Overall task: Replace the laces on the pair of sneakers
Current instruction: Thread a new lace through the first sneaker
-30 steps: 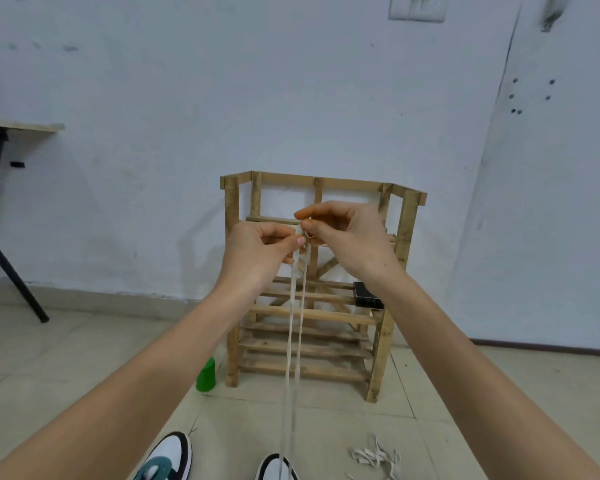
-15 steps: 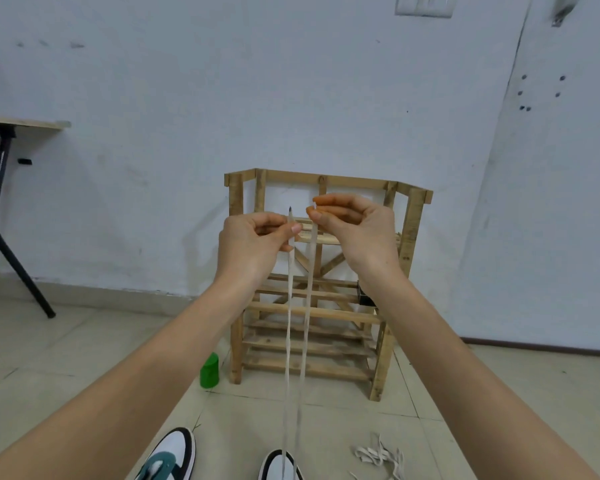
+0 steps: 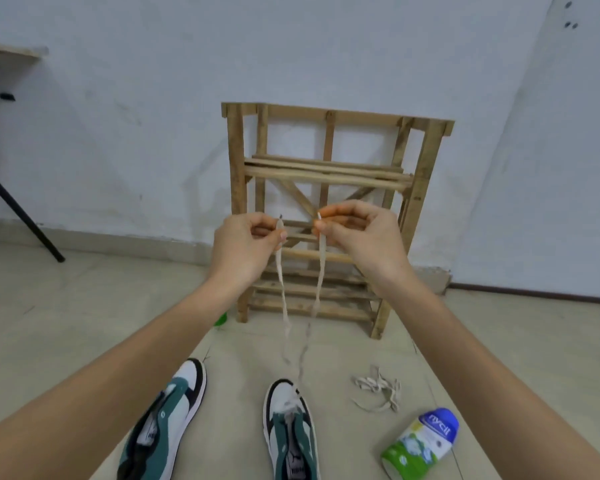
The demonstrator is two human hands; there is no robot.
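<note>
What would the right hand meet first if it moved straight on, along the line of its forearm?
Probably the wooden rack, which stands directly behind the right hand. Nothing else shows between them, though the gap is hard to judge. The hand pinches one end of the lace.

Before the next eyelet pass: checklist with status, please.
1. Both ends of the off-white flat lace held: ok. The left hand pinches one, the right hand the other.
2. Tips level: ok, at roughly the same height.
3. Strands uncrossed: cannot tell. They are apart near the hands but blurred lower down.
4. Lace seated in the white-and-green sneaker below: ok at the toe end; which eyelets, cannot tell.
5. Tangled pile of loose pale laces and green-and-blue plastic bottle clear of the strands: ok. Both lie on the floor to the side.
</note>
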